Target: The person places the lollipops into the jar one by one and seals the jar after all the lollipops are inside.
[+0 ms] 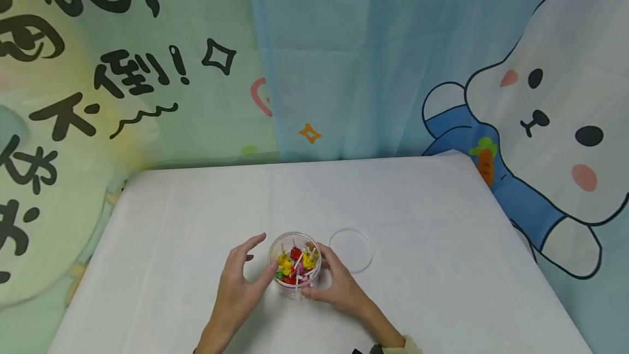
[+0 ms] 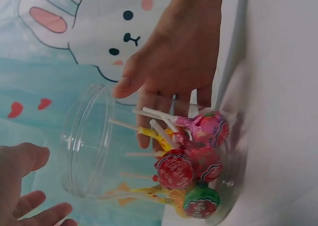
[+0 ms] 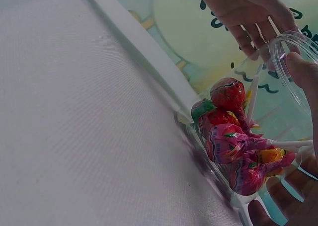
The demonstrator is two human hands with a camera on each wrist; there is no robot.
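A clear round plastic jar (image 1: 295,235) stands on the white table, its top uncovered. Inside it are several lollipops (image 2: 175,171) in red, pink, yellow and green wrappers, white sticks pointing up. My right hand (image 1: 341,285) holds the jar's right side, thumb at the front and fingers around the back. On the other side my left hand (image 1: 243,280) is spread, its thumb by the rim. In the left wrist view the left fingers (image 2: 42,216) are apart from the jar wall, holding nothing.
A thin, clear round lid (image 1: 369,253) lies on the table to the right of the jar. White cloth covers the table (image 1: 196,206). Behind it hangs a printed curtain (image 1: 334,59) with a cartoon rabbit and lettering.
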